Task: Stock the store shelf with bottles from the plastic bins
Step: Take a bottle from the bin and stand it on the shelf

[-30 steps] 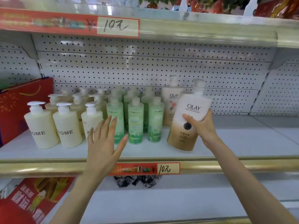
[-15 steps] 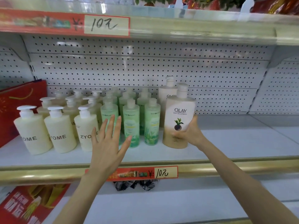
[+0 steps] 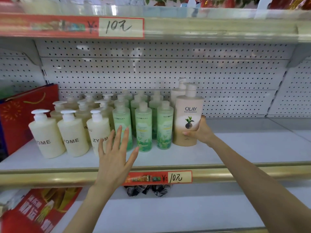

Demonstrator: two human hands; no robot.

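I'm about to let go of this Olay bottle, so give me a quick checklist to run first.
1. Beige plastic Olay pump bottle upright, base on the white shelf board: ok.
2. Its label faces front: ok.
3. Right hand grips its lower side: ok.
4. Lined up before the white pump bottle behind: ok.
5. Gap to the translucent green bottles: cannot tell.
6. Left hand open and empty: ok.

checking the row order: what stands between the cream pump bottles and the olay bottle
In the head view, green bottles fill the stretch from the cream pump bottles to the Olay bottle.
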